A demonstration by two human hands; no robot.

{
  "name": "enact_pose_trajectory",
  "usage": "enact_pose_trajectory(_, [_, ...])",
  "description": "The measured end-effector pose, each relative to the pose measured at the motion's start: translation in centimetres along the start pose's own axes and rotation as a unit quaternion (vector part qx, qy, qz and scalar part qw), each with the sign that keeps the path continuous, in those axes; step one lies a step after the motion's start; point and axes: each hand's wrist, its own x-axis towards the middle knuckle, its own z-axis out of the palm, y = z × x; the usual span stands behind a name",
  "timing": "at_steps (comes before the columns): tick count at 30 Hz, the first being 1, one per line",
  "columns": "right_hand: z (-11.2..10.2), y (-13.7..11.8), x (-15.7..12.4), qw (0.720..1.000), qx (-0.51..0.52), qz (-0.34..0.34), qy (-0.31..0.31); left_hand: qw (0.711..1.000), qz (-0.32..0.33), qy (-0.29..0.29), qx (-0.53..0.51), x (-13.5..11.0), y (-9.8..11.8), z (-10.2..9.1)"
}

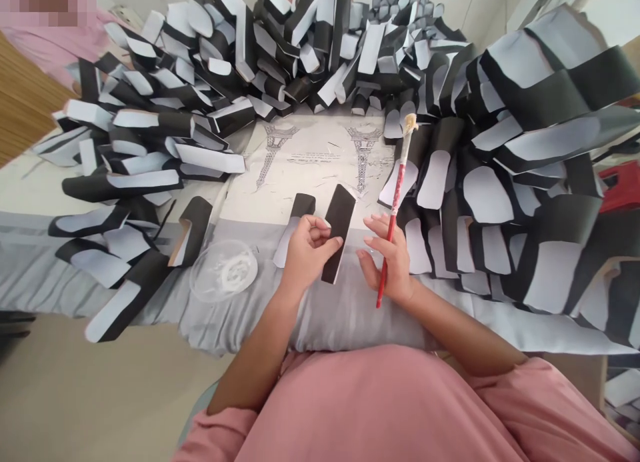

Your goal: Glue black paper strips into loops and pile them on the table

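Observation:
My left hand pinches a flat black strip with a pale edge between thumb and fingers, tilted in front of me. In my right hand, a red-handled brush rests between the fingers, its pale, caked tip pointing up and away. The other fingers of that hand are spread and stay apart from the strip. Just behind my left hand lies a black-and-white curved piece, partly hidden by it. A clear shallow plastic tub with white paste inside stands to the left.
Heaps of similar black-and-white pieces line the back and both sides of the table. A cloth printed with towers covers the middle, with grey fabric along the front edge. Another person in pink is at the far left.

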Motion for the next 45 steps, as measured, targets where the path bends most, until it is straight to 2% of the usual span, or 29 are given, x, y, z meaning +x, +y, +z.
enact_pose_trajectory(3, [0.5,0.0,-0.2,0.999,0.042,0.019,-0.024,0.995,-0.062,-0.033,-0.077,-0.7,0.3,0.2])
enact_pose_trajectory(6, [1.0,0.0,-0.4,0.995,0.077,0.032,-0.051,0.988,-0.092,-0.053,-0.110,-1.0,0.2,0.4])
enact_pose_trajectory(13, [1.6,0.1,-1.0,0.990,0.113,0.059,-0.065,0.988,-0.074,-0.043,-0.125,-1.0,-0.1,0.8])
enact_pose_trajectory(22, [1.9,0.0,-1.2,0.991,0.073,0.043,-0.105,0.986,-0.063,-0.007,-0.154,-0.8,-0.6,1.1])
enact_pose_trajectory(45, [2.2,0.0,-1.2,0.992,0.077,0.030,-0.100,0.987,-0.063,-0.007,-0.148,-0.6,-0.9,0.9])
